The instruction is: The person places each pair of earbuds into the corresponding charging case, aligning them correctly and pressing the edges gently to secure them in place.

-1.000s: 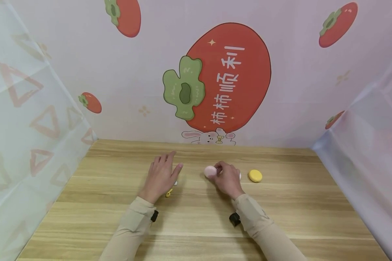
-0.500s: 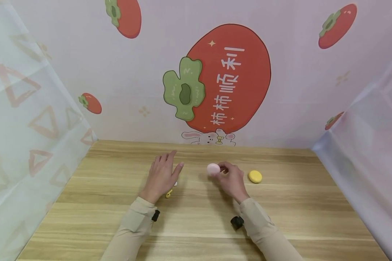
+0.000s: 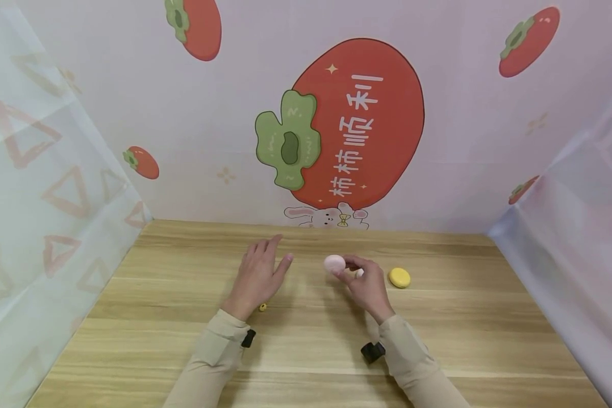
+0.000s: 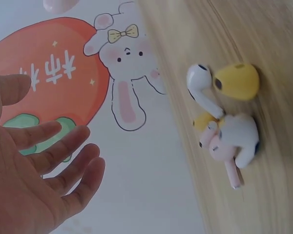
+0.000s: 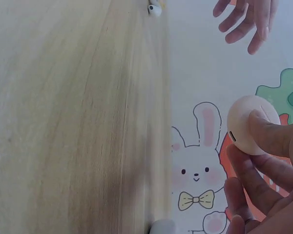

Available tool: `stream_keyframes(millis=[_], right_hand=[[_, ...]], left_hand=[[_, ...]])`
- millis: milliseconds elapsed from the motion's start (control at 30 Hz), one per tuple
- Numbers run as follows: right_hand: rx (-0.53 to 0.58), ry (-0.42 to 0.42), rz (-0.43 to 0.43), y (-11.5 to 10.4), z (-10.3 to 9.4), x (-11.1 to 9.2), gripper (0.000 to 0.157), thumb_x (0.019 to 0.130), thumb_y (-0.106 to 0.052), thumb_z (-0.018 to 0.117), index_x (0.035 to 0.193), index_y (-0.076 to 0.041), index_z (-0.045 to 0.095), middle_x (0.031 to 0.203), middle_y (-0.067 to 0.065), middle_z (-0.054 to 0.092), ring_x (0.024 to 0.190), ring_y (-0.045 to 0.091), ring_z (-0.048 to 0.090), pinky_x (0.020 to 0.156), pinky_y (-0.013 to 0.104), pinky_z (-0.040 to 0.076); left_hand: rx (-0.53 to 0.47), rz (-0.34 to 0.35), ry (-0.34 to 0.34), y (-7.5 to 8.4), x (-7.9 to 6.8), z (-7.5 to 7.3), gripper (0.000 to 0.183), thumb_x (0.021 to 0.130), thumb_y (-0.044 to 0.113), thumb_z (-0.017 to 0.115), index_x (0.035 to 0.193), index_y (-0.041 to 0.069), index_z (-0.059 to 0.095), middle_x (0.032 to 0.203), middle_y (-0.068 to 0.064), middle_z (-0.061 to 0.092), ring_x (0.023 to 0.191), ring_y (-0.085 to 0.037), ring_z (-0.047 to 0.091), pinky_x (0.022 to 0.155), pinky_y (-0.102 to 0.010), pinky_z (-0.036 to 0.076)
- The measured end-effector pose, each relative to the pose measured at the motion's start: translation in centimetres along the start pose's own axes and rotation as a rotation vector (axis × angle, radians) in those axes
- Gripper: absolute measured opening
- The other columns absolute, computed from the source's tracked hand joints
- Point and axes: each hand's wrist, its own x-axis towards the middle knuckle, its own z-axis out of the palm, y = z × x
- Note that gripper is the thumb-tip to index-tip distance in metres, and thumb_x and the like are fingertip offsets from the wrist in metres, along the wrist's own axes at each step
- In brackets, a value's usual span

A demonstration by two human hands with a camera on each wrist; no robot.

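Observation:
My right hand (image 3: 368, 286) pinches a pale pink earbud charging case (image 3: 334, 264) between thumb and fingers, raised over the table; a small dark port shows on it in the right wrist view. A white case (image 3: 360, 273) lies behind that hand, mostly hidden. To its right is a yellow case (image 3: 400, 277). My left hand (image 3: 256, 281) holds nothing, its fingers spread and relaxed above the table. In the left wrist view, loose earbuds lie close by: a white earbud (image 4: 198, 78), a yellow earbud (image 4: 240, 82), and a small heap with a pink earbud (image 4: 223, 148) and another white earbud (image 4: 241, 136).
The wooden table (image 3: 306, 351) meets a pale back cloth (image 3: 209, 136) printed with persimmons and a rabbit. White side cloths (image 3: 56, 187) close off the left and right.
My right hand has lifted the pink case up off the table and shifted slightly right. My left hand has moved a little to the right, covering more of the earbuds.

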Motion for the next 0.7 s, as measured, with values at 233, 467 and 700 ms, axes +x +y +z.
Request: stream_keyframes(millis=[233,467,700], right_hand=[[0.045,0.006,-0.007,0.1,-0.1,0.0,0.035,0.086,-0.019,0.083,0.119,-0.008,0.076,0.112,0.007,0.073,0.105,0.027,0.059,0.101,0.052,0.038],[0.076,0.017,-0.042,0.1,-0.3,-0.1,0.034,0.086,-0.019,0.083,0.117,-0.007,0.076,0.109,0.009,0.074,0.103,0.027,0.063,0.1,0.054,0.042],[0.111,0.006,-0.039,-0.2,-0.3,-0.3,0.033,0.086,-0.017,0.083,0.116,-0.006,0.076,0.104,0.007,0.075,0.1,0.025,0.065,0.094,0.052,0.046]], left_hand=[[-0.016,0.03,0.002,0.7,0.2,0.4,0.054,0.105,0.033,0.057,0.145,-0.002,0.049,0.131,-0.026,0.058,0.126,-0.047,0.049,0.106,-0.06,0.039],[-0.097,0.044,-0.012,1.4,0.2,1.2,0.053,0.105,0.033,0.057,0.143,-0.003,0.051,0.127,-0.021,0.061,0.122,-0.04,0.052,0.103,-0.055,0.042],[-0.227,0.056,-0.033,2.0,0.2,2.1,0.049,0.105,0.031,0.057,0.143,0.001,0.053,0.126,-0.016,0.062,0.122,-0.034,0.052,0.101,-0.051,0.045]])
